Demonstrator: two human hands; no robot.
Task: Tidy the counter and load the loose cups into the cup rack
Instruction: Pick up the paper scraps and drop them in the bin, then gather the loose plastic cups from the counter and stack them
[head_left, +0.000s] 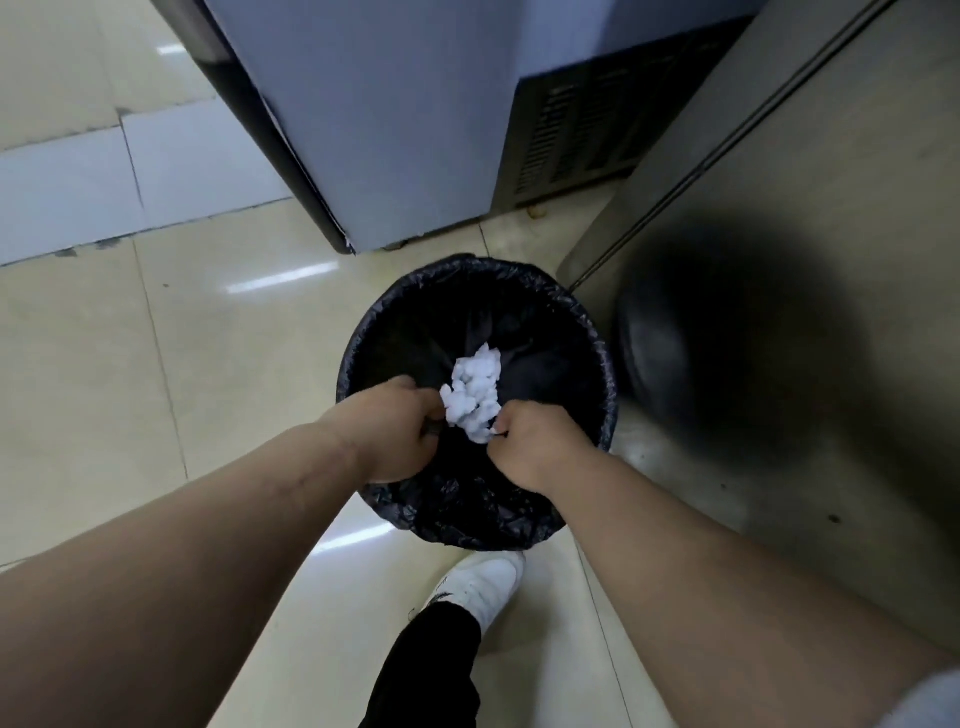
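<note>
White tissue wad (475, 395), black bin liner (467, 514), beige floor (208, 389).

We've got both hands, left hand (387, 434) and right hand (540, 449), pinching crumpled white paper (475, 395) over the black-lined bin (519, 291).

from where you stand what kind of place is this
Probably a back-of-house kitchen or café service area: glossy tiled floor, a metal appliance with a vent grille, a steel cabinet, and a bag-lined bin under both hands.

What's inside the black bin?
A black bag lines the bin. White crumpled paper sits between both hands, the left hand and the right hand. The bottom is too dark to see.
</note>
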